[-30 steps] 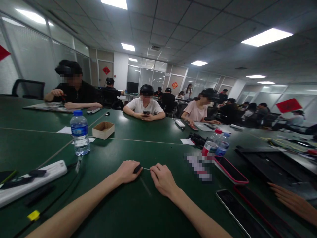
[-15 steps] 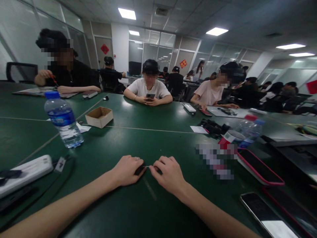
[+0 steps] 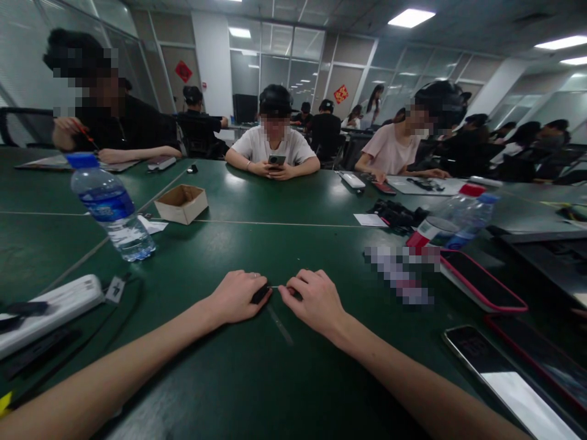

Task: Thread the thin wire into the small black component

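My left hand (image 3: 241, 296) rests on the green table (image 3: 293, 391) with its fingers curled around a small dark object (image 3: 261, 294), mostly hidden by the fingers. From it a thin pale strand (image 3: 274, 287) bridges the narrow gap to my right hand (image 3: 316, 300). The thumb and fingers of that right hand are closed in a pinch at the strand's other end. What kind of thing these are is too small to make out. Just below the hands, a faint thin strip (image 3: 279, 325) shows on the tabletop.
Left of me are a water bottle (image 3: 112, 208), an open cardboard box (image 3: 182, 211) and a white power strip (image 3: 68, 305) with cables. On the right lie a pink-edged phone (image 3: 483, 280), another phone (image 3: 499, 373) and more bottles (image 3: 458, 220). Several people sit across the table.
The view has tipped downward, so the scene sits higher in the picture. Both hands keep nearly the same pose, with the pale strand still between them.
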Motion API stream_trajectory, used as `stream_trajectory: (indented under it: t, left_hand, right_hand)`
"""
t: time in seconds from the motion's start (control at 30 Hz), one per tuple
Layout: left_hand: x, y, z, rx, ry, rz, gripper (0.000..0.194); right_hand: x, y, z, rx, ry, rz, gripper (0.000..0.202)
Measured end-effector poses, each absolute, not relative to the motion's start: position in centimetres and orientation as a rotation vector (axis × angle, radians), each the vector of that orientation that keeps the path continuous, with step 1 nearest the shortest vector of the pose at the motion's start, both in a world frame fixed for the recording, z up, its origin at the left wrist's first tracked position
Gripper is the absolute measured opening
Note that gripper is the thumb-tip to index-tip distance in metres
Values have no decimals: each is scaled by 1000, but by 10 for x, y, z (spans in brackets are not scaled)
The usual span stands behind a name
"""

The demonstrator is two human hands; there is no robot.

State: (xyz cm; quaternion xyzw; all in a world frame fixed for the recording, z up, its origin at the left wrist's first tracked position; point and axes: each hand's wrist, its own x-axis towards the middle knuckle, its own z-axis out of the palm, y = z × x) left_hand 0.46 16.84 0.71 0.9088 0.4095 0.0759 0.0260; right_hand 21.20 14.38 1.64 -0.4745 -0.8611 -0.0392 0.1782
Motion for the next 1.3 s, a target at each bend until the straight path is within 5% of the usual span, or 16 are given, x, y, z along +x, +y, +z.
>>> stream_trajectory:
  t: [1.3]
  left_hand:
    - [5,168,7,2793,1261,228,34]
  right_hand:
    - [215,145,15,-1292,-2431,-31,38]
